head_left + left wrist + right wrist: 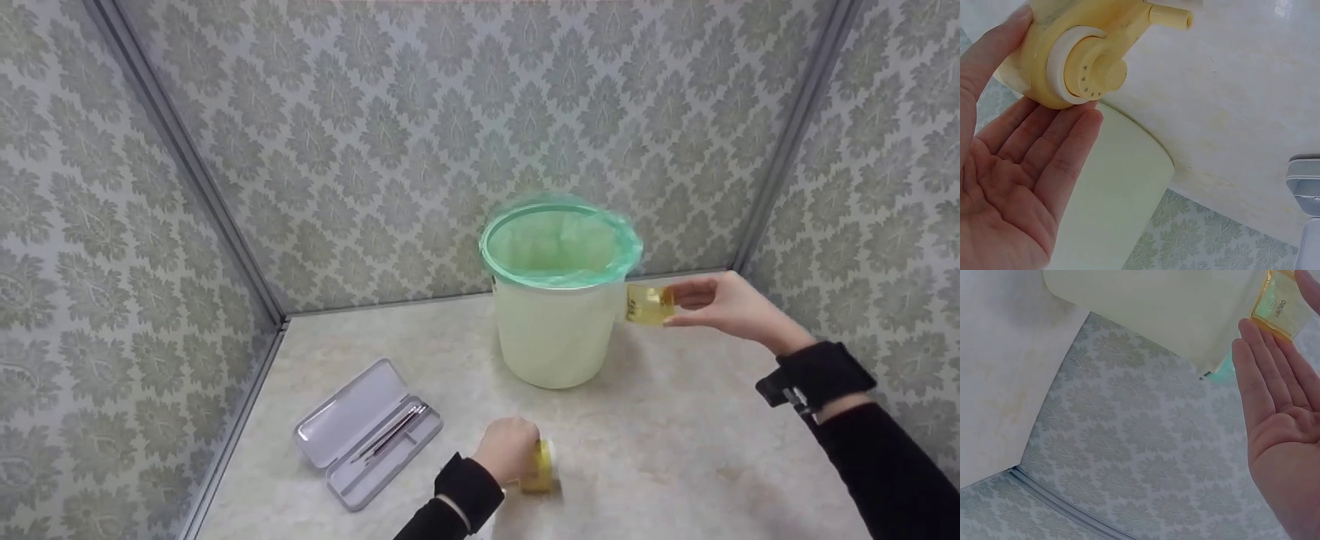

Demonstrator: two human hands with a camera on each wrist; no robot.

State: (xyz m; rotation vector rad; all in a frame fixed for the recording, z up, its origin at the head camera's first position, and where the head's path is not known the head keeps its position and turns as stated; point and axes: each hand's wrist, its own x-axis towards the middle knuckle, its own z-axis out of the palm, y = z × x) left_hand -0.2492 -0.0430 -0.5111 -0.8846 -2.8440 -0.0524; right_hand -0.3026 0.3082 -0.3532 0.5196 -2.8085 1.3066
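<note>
My left hand [507,451] grips a yellow crank pencil sharpener [541,471] low over the table's front middle. In the left wrist view the sharpener [1081,73] shows its crank handle and white ring, with thumb and fingertips on its body. Beside the bin's right wall, my right hand [724,309] pinches a see-through yellow shavings drawer [648,304] between thumb and fingers. The right wrist view shows lettering on this drawer [1278,307]; no shavings can be made out in it. A pale green bin [556,337] with a green bag [551,236] over its rim stands upright between the hands.
At the left lies an opened grey pencil case [352,420] with pencils [390,433] inside. Patterned partition walls [390,150] close off the back and both sides. The marbled table [675,442] extends in front of the bin.
</note>
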